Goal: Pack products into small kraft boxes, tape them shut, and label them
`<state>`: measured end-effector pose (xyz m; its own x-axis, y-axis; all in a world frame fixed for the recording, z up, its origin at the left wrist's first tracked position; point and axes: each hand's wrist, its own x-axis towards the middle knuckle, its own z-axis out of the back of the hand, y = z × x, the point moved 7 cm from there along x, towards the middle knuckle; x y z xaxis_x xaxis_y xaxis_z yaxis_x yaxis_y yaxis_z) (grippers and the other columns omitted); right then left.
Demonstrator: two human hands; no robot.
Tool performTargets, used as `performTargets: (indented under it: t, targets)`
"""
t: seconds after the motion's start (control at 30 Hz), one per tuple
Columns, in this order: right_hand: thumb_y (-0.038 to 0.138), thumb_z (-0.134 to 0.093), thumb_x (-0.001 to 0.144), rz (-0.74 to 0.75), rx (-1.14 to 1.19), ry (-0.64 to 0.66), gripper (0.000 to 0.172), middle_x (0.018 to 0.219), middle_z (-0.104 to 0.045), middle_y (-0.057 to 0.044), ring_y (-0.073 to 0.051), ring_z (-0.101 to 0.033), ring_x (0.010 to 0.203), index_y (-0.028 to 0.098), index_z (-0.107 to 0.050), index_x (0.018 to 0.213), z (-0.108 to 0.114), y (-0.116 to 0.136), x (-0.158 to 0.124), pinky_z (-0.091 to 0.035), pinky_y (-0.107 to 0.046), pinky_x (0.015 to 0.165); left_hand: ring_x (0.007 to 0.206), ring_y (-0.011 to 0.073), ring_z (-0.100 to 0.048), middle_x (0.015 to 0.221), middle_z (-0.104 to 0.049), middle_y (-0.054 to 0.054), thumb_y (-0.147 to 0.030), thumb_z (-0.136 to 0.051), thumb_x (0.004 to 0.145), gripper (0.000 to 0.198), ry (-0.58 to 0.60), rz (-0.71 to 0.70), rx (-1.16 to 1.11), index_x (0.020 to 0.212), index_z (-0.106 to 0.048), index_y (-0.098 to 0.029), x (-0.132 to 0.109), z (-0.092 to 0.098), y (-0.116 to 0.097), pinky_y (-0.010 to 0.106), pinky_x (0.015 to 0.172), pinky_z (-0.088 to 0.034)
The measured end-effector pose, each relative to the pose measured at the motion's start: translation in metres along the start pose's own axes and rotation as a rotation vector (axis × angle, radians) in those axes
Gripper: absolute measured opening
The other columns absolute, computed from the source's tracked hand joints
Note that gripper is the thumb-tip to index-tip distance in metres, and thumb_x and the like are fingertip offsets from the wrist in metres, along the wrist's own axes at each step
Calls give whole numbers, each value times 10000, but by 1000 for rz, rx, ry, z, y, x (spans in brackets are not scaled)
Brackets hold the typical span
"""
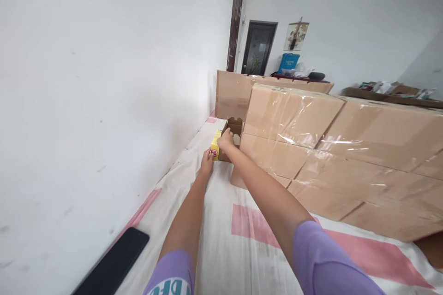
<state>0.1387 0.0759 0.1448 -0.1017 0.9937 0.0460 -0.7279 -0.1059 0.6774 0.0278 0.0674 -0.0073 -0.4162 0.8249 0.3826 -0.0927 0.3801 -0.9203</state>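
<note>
A small yellow box with a red mark on its front stands on the cloth close to the wall. My left hand is at its near left corner, fingers bent against it. My right hand has curled fingers between the yellow box and an open brown cardboard box beside it; what those fingers hold, if anything, is hidden. Something pale and rounded shows inside the brown box, partly covered by the hand.
Stacked cardboard cartons, wrapped in shiny clear tape, rise on the right. An upright cardboard panel stands behind. The white wall runs along the left. A black phone-like slab lies on the white-and-pink cloth near me.
</note>
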Motion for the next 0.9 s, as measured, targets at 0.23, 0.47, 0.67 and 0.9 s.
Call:
performTargets:
  t: [0.23, 0.47, 0.67, 0.9]
  targets:
    - [349, -649, 974, 74, 7, 61, 382, 1331, -599, -113, -254, -631, 1138, 168, -597, 1306, 1, 2, -7, -556, -466, 947, 1147, 244, -626, 1329, -605, 110, -411, -612, 960, 407, -58, -41, 83, 1300, -586, -190, -27, 7, -10, 484, 971, -550]
    - [99, -578, 917, 396, 176, 352, 69, 1209, -606, -90, -173, -658, 937, 140, -634, 913, 10, 21, -82, -570, -328, 827, 1345, 253, -560, 1484, -569, 123, -395, -452, 1029, 484, -172, -192, 409, 1484, -479, -233, -138, 67, -85, 411, 1104, -472]
    - [137, -558, 886, 530, 332, 838, 73, 868, -617, 5, -134, -635, 656, 194, -568, 842, 50, 4, -191, -565, -289, 635, 1140, 247, -686, 1216, -749, 88, -281, -649, 931, 281, -235, -449, 770, 1209, -692, -268, -269, 116, -192, 419, 1026, -507]
    - [96, -505, 906, 777, 103, 1061, 191, 966, -614, -12, -153, -613, 861, 242, -619, 857, 159, -68, -339, -484, -291, 751, 1142, 277, -626, 1041, -750, 102, -617, -687, 839, 438, 114, -917, 1147, 1086, -730, -257, -389, 36, -307, 496, 1131, -377]
